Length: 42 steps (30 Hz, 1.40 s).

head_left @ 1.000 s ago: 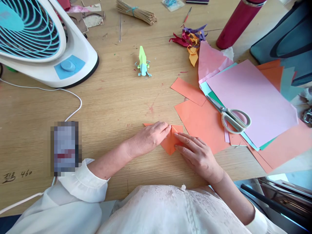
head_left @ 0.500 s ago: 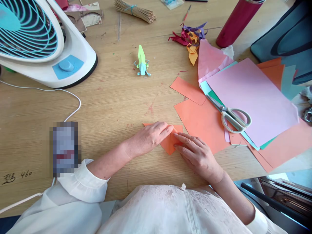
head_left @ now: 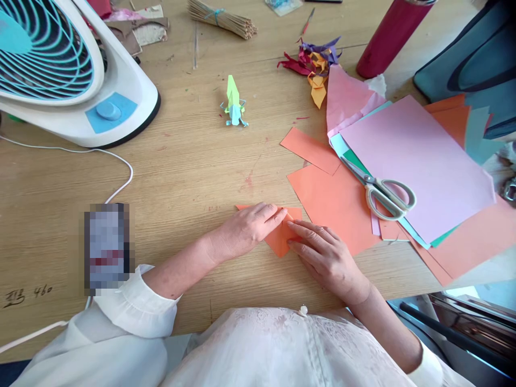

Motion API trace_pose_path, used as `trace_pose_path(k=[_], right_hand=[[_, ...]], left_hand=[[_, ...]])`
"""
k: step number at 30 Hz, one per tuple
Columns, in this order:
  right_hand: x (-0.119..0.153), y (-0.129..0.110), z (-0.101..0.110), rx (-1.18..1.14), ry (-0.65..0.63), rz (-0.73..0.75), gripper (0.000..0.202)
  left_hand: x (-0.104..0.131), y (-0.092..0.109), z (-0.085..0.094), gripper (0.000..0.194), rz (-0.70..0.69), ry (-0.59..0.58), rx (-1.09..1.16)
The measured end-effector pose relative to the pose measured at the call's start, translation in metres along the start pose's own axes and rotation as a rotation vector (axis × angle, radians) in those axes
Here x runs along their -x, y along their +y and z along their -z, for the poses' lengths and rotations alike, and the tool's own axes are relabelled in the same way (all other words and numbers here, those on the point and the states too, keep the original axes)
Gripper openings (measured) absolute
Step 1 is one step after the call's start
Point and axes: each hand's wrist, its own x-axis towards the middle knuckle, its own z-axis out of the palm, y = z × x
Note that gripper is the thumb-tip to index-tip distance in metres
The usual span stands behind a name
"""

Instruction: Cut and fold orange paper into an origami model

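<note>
A small folded sheet of orange paper [head_left: 279,243] lies on the table in front of me, one corner pointing toward my body. My left hand [head_left: 250,226] holds its upper left part, with the fingers together and pressed on the paper near a raised fold. From the right, my right hand [head_left: 329,259] grips the same paper, fingertips on the fold and the thumb hidden beneath the fingers. Both hands cover part of the folded shape. Just right of them lies a larger orange sheet [head_left: 334,207], and beyond it an orange strip [head_left: 309,150].
Scissors [head_left: 387,196] rest on stacked coloured paper [head_left: 419,156] at right. Farther back are a green-blue origami figure [head_left: 234,105], several folded figures [head_left: 318,62], a red bottle [head_left: 393,37] and a stick bundle [head_left: 221,19]. A fan [head_left: 121,91] and a blurred phone-like object [head_left: 107,247] stand left.
Almost nothing differs. Both hands stay on the folded orange paper in the same place, and the view has shifted very slightly.
</note>
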Motion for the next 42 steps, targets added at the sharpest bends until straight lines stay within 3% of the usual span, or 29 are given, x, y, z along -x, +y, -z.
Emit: trace_pose_path(k=[15,31,42], right_hand=[[-0.001,-0.001,0.001,-0.022,-0.014,-0.008,0.018],[-0.003,-0.003,0.001,-0.036,-0.008,-0.015,0.017],[-0.003,-0.003,0.002,-0.038,-0.020,-0.011,0.019]], left_hand=[[0.001,0.000,0.001,0.039,-0.003,-0.037,0.024],[0.001,0.014,0.007,0.044,0.044,-0.125,-0.106],[0.001,0.014,0.007,0.045,0.051,-0.111,-0.104]])
